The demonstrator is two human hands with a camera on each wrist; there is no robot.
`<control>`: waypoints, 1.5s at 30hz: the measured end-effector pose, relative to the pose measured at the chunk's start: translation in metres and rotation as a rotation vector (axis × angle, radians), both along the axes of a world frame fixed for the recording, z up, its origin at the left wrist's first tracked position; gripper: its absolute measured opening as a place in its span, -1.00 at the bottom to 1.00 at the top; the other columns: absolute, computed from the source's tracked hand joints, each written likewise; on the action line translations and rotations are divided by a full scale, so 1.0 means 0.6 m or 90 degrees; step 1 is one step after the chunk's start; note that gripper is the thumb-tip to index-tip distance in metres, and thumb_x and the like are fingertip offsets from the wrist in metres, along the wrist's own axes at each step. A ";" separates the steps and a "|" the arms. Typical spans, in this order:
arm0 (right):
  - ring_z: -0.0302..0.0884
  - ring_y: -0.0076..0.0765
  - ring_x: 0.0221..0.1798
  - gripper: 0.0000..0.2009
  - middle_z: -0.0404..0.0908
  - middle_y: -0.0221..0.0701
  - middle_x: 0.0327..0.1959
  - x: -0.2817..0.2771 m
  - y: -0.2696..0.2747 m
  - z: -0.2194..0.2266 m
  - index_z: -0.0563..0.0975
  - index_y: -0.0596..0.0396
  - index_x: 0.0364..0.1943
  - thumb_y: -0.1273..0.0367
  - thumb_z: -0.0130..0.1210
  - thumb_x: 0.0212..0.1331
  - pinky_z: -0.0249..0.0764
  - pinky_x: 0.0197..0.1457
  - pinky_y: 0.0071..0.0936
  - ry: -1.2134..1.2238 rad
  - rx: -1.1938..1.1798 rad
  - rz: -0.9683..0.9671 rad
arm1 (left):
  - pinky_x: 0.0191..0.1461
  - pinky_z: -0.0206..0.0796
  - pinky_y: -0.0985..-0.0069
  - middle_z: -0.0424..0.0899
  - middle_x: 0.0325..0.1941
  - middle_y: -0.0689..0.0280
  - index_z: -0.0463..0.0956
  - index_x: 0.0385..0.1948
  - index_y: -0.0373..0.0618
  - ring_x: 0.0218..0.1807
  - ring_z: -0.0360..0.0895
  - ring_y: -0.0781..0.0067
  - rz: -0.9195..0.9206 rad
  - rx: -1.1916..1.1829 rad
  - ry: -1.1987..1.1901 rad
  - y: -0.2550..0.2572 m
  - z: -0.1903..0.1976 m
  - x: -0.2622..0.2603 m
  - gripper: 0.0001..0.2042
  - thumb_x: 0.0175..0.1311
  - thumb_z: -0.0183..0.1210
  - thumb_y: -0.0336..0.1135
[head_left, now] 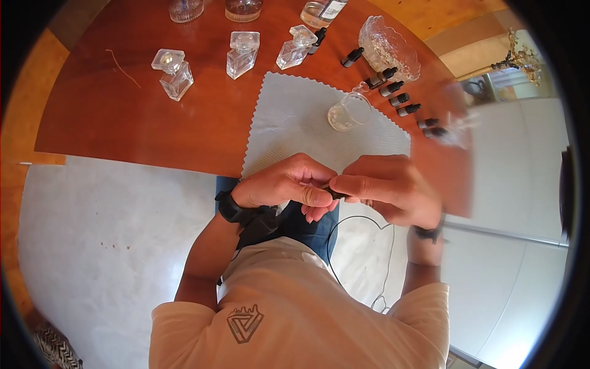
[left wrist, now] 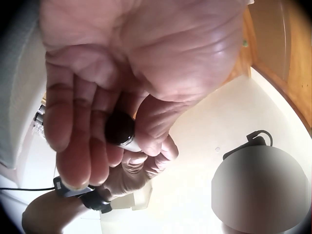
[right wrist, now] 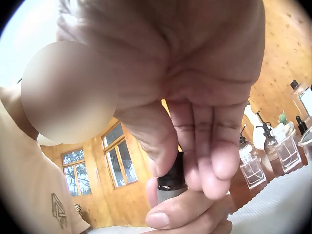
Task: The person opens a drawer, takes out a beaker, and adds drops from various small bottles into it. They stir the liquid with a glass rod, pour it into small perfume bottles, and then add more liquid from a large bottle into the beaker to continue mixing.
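Above the lap, at the mat's near edge, both hands meet on a small dark bottle (head_left: 334,193). My left hand (head_left: 287,184) grips its body between thumb and fingers; the dark rounded base (left wrist: 120,128) faces the left wrist view. With thumb and fingertips my right hand (head_left: 391,187) pinches the black cap (right wrist: 173,174). Under the cap, in the right wrist view, a grey label (right wrist: 170,193) shows beside the fingers of my left hand (right wrist: 192,212). The fingers hide much of the bottle.
A glass cup (head_left: 348,115) stands on the grey mat (head_left: 289,117). Several dark dropper bottles (head_left: 391,89) are right of it, near a glass bowl (head_left: 388,49). Clear square bottles (head_left: 242,61) stand farther left on the wooden table (head_left: 117,111). A cable (head_left: 332,246) hangs below.
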State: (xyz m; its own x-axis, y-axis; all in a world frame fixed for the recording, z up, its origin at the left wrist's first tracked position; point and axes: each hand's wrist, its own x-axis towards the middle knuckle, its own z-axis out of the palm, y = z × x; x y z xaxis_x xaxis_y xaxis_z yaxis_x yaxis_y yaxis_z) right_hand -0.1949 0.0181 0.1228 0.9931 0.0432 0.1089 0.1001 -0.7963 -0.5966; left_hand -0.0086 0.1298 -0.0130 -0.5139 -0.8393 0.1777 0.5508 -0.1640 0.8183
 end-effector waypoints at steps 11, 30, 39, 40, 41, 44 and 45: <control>0.59 0.06 -0.48 -0.85 0.64 -0.22 -0.50 -0.012 0.047 -0.012 0.59 0.15 -0.26 0.46 0.36 0.18 0.43 -0.44 -0.23 -0.002 -0.030 -0.244 | -0.27 0.43 0.55 0.62 -0.44 0.34 0.58 -0.28 -0.28 -0.38 0.55 0.59 0.144 -0.057 -0.114 -0.004 -0.003 -0.021 -0.71 0.45 0.30 -0.17; 0.64 -0.21 -0.37 -0.65 0.67 -0.18 -0.29 -0.053 0.056 0.047 0.68 0.33 -0.11 0.56 0.43 -0.06 0.50 -0.49 -0.35 -0.256 0.107 0.026 | -0.34 0.35 0.51 0.61 -0.47 0.27 0.61 -0.24 -0.29 -0.45 0.56 0.49 -0.098 0.011 0.183 0.047 0.070 -0.092 -0.59 0.38 0.33 -0.01; 0.62 -0.29 -0.53 -0.65 0.70 -0.14 -0.39 -0.138 0.075 0.094 0.72 0.35 -0.29 0.27 0.45 0.01 0.43 -0.55 -0.48 -0.267 -0.022 0.000 | -0.34 0.43 0.50 0.64 -0.33 0.20 0.61 -0.16 -0.36 -0.43 0.59 0.47 -0.045 -0.040 0.129 0.073 0.115 -0.151 -0.55 0.38 0.33 -0.01; 0.61 -0.30 -0.54 -0.69 0.69 -0.14 -0.40 -0.146 0.085 0.092 0.72 0.35 -0.30 0.31 0.43 0.02 0.42 -0.55 -0.50 -0.293 -0.025 0.010 | -0.35 0.44 0.49 0.64 -0.32 0.19 0.61 -0.16 -0.36 -0.44 0.59 0.47 -0.047 -0.044 0.122 0.078 0.117 -0.159 -0.55 0.38 0.33 -0.01; 0.60 -0.31 -0.55 -0.73 0.69 -0.14 -0.41 -0.152 0.093 0.087 0.71 0.35 -0.30 0.36 0.41 0.03 0.42 -0.56 -0.53 -0.327 -0.012 0.027 | -0.36 0.44 0.48 0.64 -0.32 0.19 0.60 -0.16 -0.36 -0.45 0.59 0.46 -0.072 -0.049 0.116 0.083 0.119 -0.167 -0.54 0.38 0.33 0.00; 0.59 -0.35 -0.56 -0.84 0.67 -0.15 -0.43 -0.165 0.110 0.068 0.71 0.35 -0.33 0.49 0.35 0.03 0.42 -0.56 -0.59 -0.426 0.039 0.093 | -0.38 0.44 0.45 0.64 -0.33 0.19 0.60 -0.18 -0.37 -0.48 0.60 0.43 -0.149 -0.055 0.120 0.095 0.121 -0.189 -0.54 0.39 0.32 0.01; 0.59 -0.36 -0.56 -0.86 0.67 -0.15 -0.44 -0.169 0.115 0.065 0.71 0.35 -0.33 0.53 0.32 0.03 0.43 -0.56 -0.60 -0.449 0.051 0.115 | -0.39 0.44 0.44 0.64 -0.33 0.19 0.60 -0.19 -0.37 -0.49 0.60 0.43 -0.176 -0.050 0.134 0.099 0.119 -0.198 -0.54 0.39 0.32 0.01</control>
